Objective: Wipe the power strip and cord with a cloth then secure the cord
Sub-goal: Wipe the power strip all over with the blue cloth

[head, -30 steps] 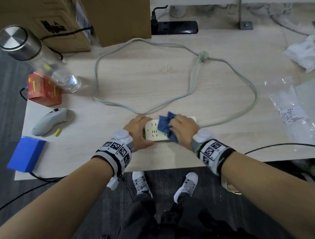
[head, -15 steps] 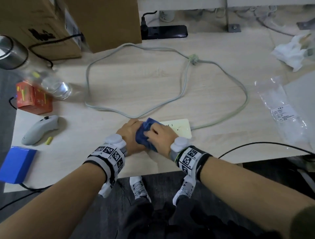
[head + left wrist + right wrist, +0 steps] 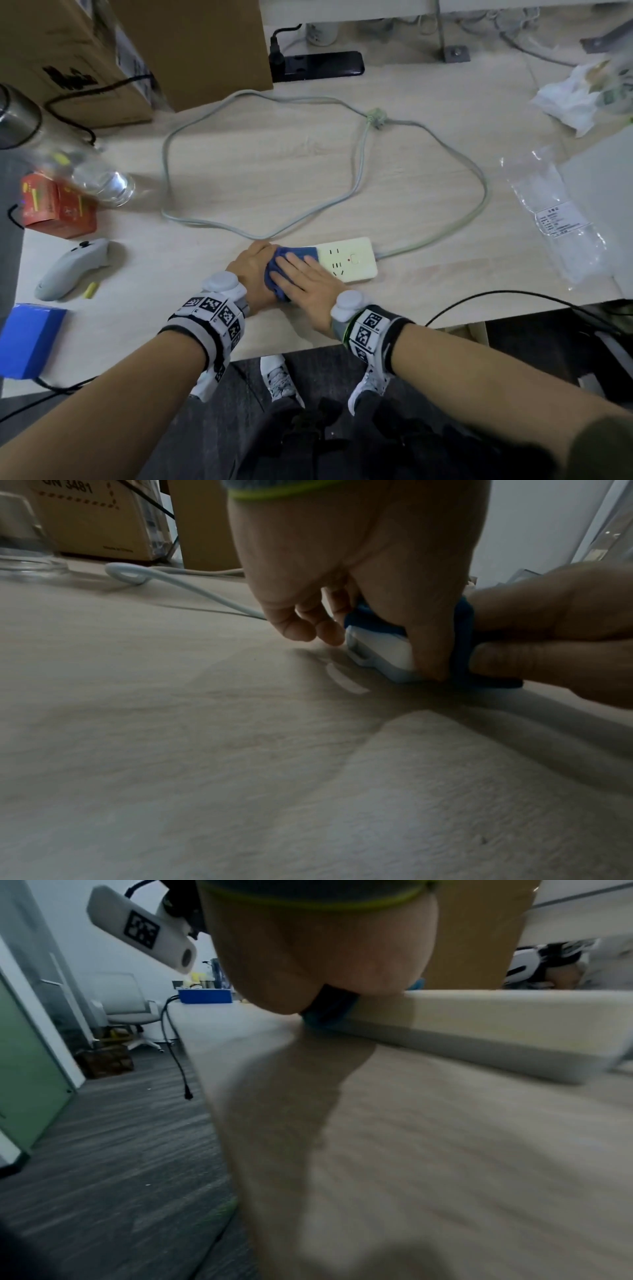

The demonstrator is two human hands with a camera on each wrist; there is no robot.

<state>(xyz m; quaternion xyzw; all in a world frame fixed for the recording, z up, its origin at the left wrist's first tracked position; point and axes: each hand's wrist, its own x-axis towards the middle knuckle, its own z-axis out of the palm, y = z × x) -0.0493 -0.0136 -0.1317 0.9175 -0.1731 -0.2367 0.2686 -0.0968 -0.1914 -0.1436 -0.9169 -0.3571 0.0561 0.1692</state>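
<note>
**Power strip under two hands and one blue cloth**

Power strip [image 3: 346, 260]: one white strip lies flat near the front edge of the wooden table [image 3: 274, 164], its right half bare, with two socket groups and one button showing. One blue cloth [image 3: 294, 255] covers its left part. The right hand [image 3: 305, 281] lies flat on the cloth, fingers straight, pressing it down onto the strip. The left hand [image 3: 255, 270] grips the strip's left end; in the left wrist view its thumb and curled fingers [image 3: 308, 626] clamp the casing from both sides. One grey cord [image 3: 359, 164] leaves the strip's right end and lies in two loops across the table, bound at one point by a tie [image 3: 376, 118].

Elsewhere on the table: two cardboard boxes [image 3: 191, 44], one black power strip [image 3: 318, 65], one clear bottle [image 3: 99, 178], one red box [image 3: 58, 210], one grey controller [image 3: 72, 269], one blue box [image 3: 29, 339], one clear plastic bag [image 3: 561, 219].
</note>
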